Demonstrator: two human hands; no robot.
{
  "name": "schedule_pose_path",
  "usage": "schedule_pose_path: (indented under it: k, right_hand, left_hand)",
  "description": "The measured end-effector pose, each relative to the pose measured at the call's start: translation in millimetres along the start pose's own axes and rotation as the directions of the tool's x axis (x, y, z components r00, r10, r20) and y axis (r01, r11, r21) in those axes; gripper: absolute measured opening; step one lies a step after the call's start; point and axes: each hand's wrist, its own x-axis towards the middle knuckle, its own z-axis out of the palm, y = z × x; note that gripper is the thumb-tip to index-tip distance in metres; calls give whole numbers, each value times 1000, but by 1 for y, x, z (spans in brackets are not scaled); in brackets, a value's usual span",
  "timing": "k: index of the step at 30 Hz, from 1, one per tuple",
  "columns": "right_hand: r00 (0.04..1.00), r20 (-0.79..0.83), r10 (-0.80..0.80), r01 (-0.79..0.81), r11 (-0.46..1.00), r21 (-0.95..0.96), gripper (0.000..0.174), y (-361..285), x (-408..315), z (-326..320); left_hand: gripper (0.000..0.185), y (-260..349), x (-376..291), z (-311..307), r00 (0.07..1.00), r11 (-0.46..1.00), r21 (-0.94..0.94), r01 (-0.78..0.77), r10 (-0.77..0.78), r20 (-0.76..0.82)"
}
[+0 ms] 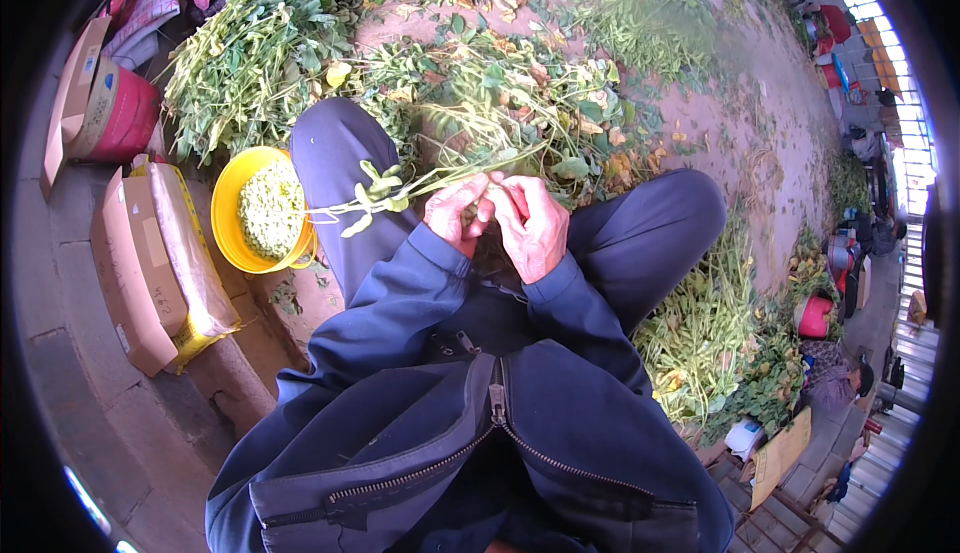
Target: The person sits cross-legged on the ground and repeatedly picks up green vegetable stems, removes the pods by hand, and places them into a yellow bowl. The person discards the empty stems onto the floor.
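My left hand is curled around a leafless bean stem, with several plump green pods sticking out to the left over my knee. Some pale green beans show in its half-closed palm. Close against it, my right hand has thumb and fingertips pinched on what looks like a green pod, mostly hidden by the fingers. Beside my left knee a yellow bucket holds many shelled green beans. A loose heap of bean stalks lies on the ground before my crossed legs.
A leafy plant pile stands past the bucket, and more stalks lie by my right knee. At left are a cardboard box on a step and a red-and-white tub. A seated person is at far right.
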Motion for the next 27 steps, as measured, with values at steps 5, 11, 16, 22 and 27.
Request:
schedule_pose_path:
  k: [5, 11, 16, 22, 27]
  right_hand:
    - [998, -12, -68, 68, 998, 6, 16, 3, 1, 1]
    - [995, 36, -90, 90, 996, 8, 13, 3, 0, -3]
    - [985, 100, -141, 140, 990, 14, 13, 7, -1, -4]
    - [972, 193, -133, 127, 991, 43, 12, 9, 0, -6]
    - [966, 236, -109, 97, 993, 63, 10, 11, 0, -6]
  left_hand:
    - [30, 3, -3, 1, 999, 998, 63, 25, -22, -45]
    - [30, -4, 0, -5, 999, 999, 29, -36, 36, -4]
    - [24, -5, 3, -14, 999, 994, 107, 37, -34, -37]
    - [21, 4, 2, -17, 989, 968, 204, 148, -139, -58]
    - [18, 4, 3, -21, 985, 971, 177, 161, -170, 35]
